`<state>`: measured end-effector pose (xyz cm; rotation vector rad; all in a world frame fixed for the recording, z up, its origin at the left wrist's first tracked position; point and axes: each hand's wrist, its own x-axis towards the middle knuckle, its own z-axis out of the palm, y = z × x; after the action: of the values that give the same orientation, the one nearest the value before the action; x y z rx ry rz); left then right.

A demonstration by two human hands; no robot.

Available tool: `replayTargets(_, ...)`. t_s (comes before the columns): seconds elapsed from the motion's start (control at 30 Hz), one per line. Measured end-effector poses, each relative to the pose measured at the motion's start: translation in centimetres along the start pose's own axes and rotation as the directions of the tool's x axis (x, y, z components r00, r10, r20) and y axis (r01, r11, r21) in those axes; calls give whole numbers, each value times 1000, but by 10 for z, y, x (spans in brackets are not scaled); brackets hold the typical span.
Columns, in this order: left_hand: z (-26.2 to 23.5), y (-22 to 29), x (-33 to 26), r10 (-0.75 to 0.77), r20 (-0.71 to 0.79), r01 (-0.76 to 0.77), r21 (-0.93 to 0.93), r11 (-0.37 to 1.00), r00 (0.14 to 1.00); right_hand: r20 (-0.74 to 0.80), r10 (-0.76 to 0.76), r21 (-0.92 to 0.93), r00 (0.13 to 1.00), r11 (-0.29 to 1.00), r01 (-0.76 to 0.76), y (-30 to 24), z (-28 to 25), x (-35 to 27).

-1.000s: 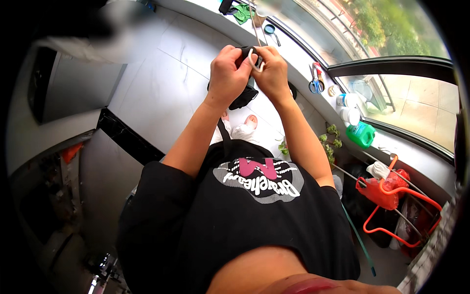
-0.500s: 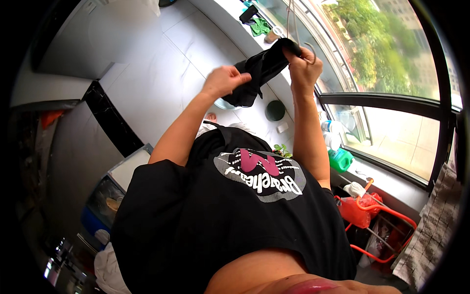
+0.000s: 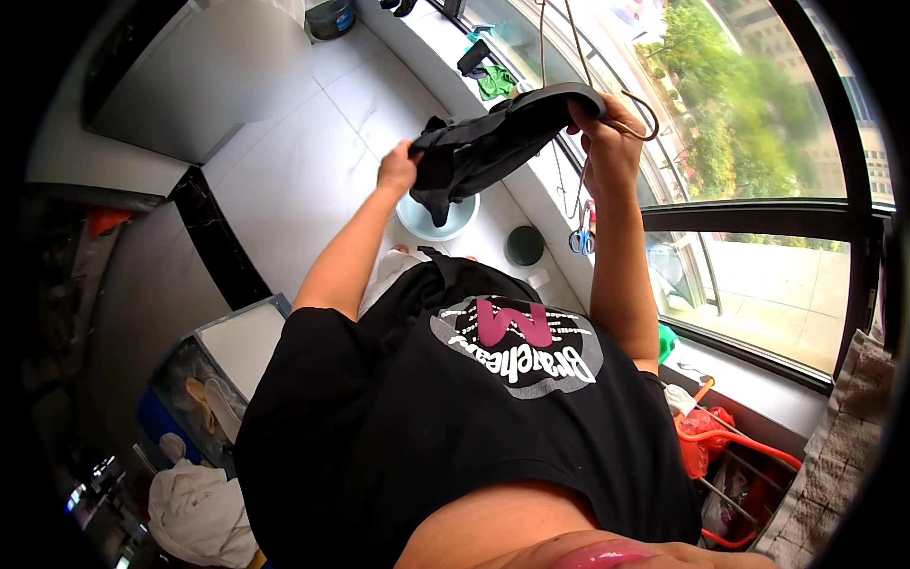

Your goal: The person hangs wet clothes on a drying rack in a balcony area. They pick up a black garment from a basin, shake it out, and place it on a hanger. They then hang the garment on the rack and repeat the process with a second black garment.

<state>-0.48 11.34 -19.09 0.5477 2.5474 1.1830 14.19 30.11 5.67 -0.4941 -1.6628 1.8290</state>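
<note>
Left hand (image 3: 398, 171) is closed on the lower end of a black garment (image 3: 493, 142), which stretches up and rightward, above a pale basin (image 3: 460, 220) on the floor, to the right hand (image 3: 607, 142), whose fingers pinch its upper edge beside a wire hanger (image 3: 637, 112).

Bright daylight pours through the window (image 3: 758, 142), overexposing it, while the fisheye rim darkens and bends edges.

- Black short-sleeved tee (image 3: 455, 417), loose fit, w/ round grey-white chest graphic, big pink letter at centre.
- Both forearms bare; no watch, gloves or rings visible on left hand (image 3: 396, 173) or right hand (image 3: 607, 142).
</note>
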Motion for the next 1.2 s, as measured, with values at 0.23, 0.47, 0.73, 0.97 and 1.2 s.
replayTargets(0.23, -60, 75, 13, -113, -25, 87, -483, 871, 993, 102, 220, 3, 970, 975, -221, 59, -50, 7)
replayTargets(0.47, -90, 122, -3, 1, 17, 11, -689, 725, 1000, 96, 268, 9, 959, 963, -270, 93, -79, 14)
replayTargets(0.73, -124, 118, 10, 25, -137, -68, -324, 943, 990, -27, 384, -43, 923, 922, -385, 121, -101, 16)
replayTargets(0.97, -114, 149, 9, -378, 122, 176, -978, 112, 918, 99, 380, -134, 919, 921, -367, 113, -99, 2)
replayTargets(1.2, -106, 196, 11, -444, 225, 222, -973, -61, 867, 24, 195, -150, 980, 970, -190, 105, -102, -8)
